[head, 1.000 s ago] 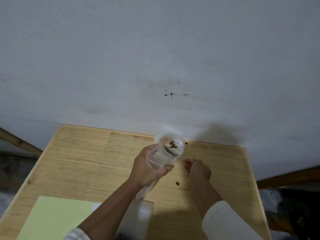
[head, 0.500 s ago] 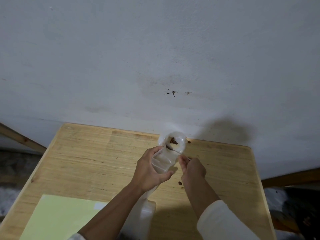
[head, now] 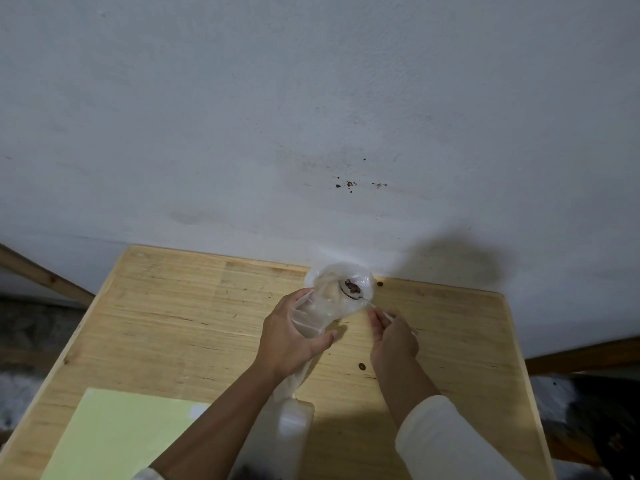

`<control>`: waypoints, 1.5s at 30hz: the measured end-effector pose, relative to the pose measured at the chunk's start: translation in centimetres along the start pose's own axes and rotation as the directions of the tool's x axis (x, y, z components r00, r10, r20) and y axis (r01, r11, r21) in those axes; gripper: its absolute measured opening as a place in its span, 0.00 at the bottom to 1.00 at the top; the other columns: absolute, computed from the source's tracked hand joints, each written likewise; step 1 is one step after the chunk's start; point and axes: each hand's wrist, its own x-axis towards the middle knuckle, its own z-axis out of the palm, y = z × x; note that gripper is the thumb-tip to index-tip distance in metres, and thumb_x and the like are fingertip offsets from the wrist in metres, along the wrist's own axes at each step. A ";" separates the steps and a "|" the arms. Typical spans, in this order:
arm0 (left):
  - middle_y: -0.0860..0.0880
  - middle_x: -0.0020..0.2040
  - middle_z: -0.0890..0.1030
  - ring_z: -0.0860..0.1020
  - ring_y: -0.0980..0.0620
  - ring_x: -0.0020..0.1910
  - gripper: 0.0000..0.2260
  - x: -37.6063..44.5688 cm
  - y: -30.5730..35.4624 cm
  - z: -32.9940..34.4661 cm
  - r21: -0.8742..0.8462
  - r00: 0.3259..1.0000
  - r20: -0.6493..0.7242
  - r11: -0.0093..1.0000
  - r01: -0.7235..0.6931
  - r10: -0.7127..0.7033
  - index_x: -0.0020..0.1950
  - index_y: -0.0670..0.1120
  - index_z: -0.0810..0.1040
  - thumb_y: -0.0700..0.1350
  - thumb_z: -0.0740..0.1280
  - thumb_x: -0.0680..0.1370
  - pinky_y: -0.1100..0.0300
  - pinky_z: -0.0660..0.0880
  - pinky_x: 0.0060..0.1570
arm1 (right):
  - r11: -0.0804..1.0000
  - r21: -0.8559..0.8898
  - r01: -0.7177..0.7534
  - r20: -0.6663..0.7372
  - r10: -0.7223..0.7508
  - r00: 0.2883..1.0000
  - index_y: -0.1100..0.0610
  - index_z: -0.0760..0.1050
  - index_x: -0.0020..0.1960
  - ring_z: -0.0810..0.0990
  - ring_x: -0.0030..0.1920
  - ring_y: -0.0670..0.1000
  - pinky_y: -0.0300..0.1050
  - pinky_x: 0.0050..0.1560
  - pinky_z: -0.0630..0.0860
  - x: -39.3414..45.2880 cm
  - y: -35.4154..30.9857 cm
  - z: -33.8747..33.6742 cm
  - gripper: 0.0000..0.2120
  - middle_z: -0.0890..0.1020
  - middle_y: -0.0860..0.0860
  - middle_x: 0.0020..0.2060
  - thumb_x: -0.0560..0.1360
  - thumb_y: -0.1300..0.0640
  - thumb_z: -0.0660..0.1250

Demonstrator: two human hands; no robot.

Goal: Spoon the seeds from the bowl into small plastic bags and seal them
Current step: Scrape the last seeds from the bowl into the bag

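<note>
Two bare hands work over a pale wooden table [head: 166,327] that fills the lower half of the view, pushed against a grey-white wall [head: 242,116] running across twelve o'clock. On the wall, at about one o'clock from the hands, sits a small cluster of dark specks [head: 349,184], and a soft shadow falls on it further toward two o'clock. A light green sheet [head: 117,438] lies flat on the table at seven o'clock, touching the near edge of the view. At six o'clock a translucent plastic container [head: 287,431] stands between the two forearms; its contents cannot be made out.

The left hand [head: 291,337] has its fingers and thumb curled round the middle of a clear plastic bag [head: 332,299], holding it off the table with the open mouth pointing toward twelve o'clock. The bag's loose tail hangs down toward the container. The right hand [head: 393,337], at three o'clock from the left, pinches the thin handle of a spoon [head: 360,296] between fingertips, and the spoon's bowl sits inside the bag's mouth. A small heap of dark brown seeds [head: 353,287] rests on the spoon there. Two stray seeds lie on the table: one [head: 380,283] just beside the bag at two o'clock, another [head: 362,366] at five o'clock, near the right wrist. A white sleeve [head: 446,441] covers the right forearm.
</note>
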 end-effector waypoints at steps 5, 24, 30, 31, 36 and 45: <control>0.56 0.60 0.74 0.72 0.58 0.59 0.43 -0.1 -0.1 0.3 -0.008 1.000 0.015 1.000 0.023 -0.023 0.67 0.55 0.69 0.69 0.72 0.54 0.64 0.71 0.55 | 0.997 0.026 0.077 0.100 -0.079 0.992 0.62 0.72 0.48 0.81 0.39 0.51 0.37 0.36 0.81 0.7 0.8 -0.5 0.10 0.80 0.58 0.39 0.81 0.60 0.55; 0.57 0.58 0.69 0.68 0.58 0.57 0.40 0.9 0.3 0.8 0.037 1.000 0.023 0.999 0.016 -0.017 0.70 0.51 0.65 0.56 0.78 0.62 0.65 0.66 0.52 | 0.820 -0.324 0.471 0.369 -0.349 0.862 0.59 0.75 0.42 0.77 0.27 0.48 0.37 0.22 0.72 -3.5 -4.6 -1.2 0.14 0.78 0.55 0.31 0.81 0.60 0.54; 0.54 0.61 0.71 0.70 0.56 0.58 0.41 1.1 0.2 0.9 0.019 0.999 0.033 0.999 0.031 -0.032 0.70 0.52 0.65 0.57 0.78 0.61 0.63 0.68 0.53 | 0.457 -0.441 0.773 0.610 -0.479 0.631 0.58 0.77 0.43 0.78 0.28 0.48 0.40 0.25 0.73 -5.9 -4.0 -0.8 0.14 0.80 0.55 0.31 0.80 0.59 0.55; 0.55 0.61 0.71 0.70 0.56 0.58 0.41 1.0 0.3 0.9 0.010 0.999 0.031 0.999 0.032 -0.032 0.70 0.52 0.65 0.57 0.78 0.61 0.64 0.68 0.53 | 0.438 -0.455 0.775 0.586 -0.508 0.631 0.58 0.77 0.43 0.78 0.27 0.47 0.41 0.26 0.74 -5.9 -3.7 -0.8 0.14 0.80 0.54 0.31 0.80 0.59 0.55; 0.58 0.58 0.71 0.71 0.58 0.58 0.39 0.7 0.4 0.9 -0.033 0.999 0.024 0.999 0.043 -0.042 0.69 0.53 0.66 0.58 0.78 0.61 0.68 0.66 0.49 | 0.772 -0.429 0.469 0.238 -0.405 0.883 0.62 0.76 0.46 0.81 0.28 0.47 0.39 0.25 0.75 -4.0 -2.6 -1.1 0.11 0.82 0.54 0.33 0.78 0.61 0.55; 0.58 0.58 0.72 0.72 0.57 0.60 0.39 0.2 0.9 1.3 -0.126 0.995 0.045 0.987 0.095 -0.090 0.69 0.54 0.66 0.58 0.77 0.61 0.59 0.72 0.59 | 0.977 -0.194 0.091 0.033 -0.087 0.996 0.68 0.72 0.57 0.81 0.34 0.50 0.38 0.37 0.81 -2.0 -0.9 -0.2 0.11 0.80 0.57 0.35 0.78 0.67 0.56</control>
